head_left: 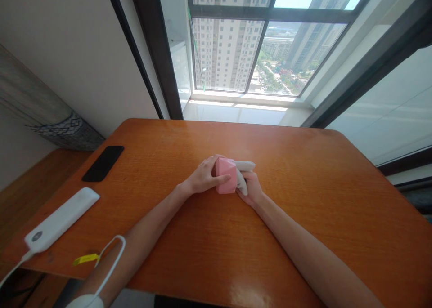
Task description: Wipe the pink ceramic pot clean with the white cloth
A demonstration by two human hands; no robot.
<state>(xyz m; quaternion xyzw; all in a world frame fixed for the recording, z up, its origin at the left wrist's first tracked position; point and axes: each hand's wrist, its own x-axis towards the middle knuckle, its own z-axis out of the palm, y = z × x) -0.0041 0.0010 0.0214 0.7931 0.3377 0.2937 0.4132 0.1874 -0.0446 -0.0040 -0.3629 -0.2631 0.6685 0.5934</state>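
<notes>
At the middle of the desk (303,186), the left hand (204,176) clasps its fingers round a pink box (225,176). The right hand (251,189) clutches a pale cloth (243,173) against the box's right side, fingertips hidden. Near the front left corner, a yellow tag (86,259) bears writing too small to read.

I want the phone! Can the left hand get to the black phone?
Probably yes: the left hand grips the pink box, and only bare table lies between it and the black phone, though it must let go first.
</notes>
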